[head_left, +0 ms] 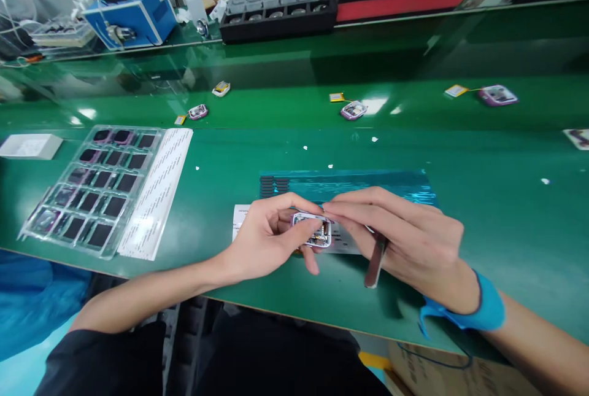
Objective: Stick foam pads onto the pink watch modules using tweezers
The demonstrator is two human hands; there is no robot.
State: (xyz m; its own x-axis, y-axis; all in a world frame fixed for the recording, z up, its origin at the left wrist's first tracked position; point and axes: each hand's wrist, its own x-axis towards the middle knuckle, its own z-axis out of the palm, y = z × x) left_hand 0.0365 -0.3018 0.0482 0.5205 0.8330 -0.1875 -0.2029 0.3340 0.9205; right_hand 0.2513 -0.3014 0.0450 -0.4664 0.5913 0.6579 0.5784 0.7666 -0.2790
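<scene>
Between the thumb and fingers of my left hand (264,236) is a small open smartwatch case (324,235), its circuit parts facing up. My right hand (405,236) is closed around metal tweezers (376,264), whose handle end points down toward me. Its thumb and fingertips meet at the upper right edge of the case, and whatever they pinch there is too small to make out. Under both hands lies a blue shiny film sheet (359,184) with black strips (273,186) at its left end. A blue band (488,304) circles my right wrist.
A clear tray (103,190) of dark square screens lies left, beside a white printed sheet (154,199) and a white box (30,146). Farther back are open watch cases (354,110) with yellow batteries (337,97). A black tray (280,21) and blue device (133,15) stand behind.
</scene>
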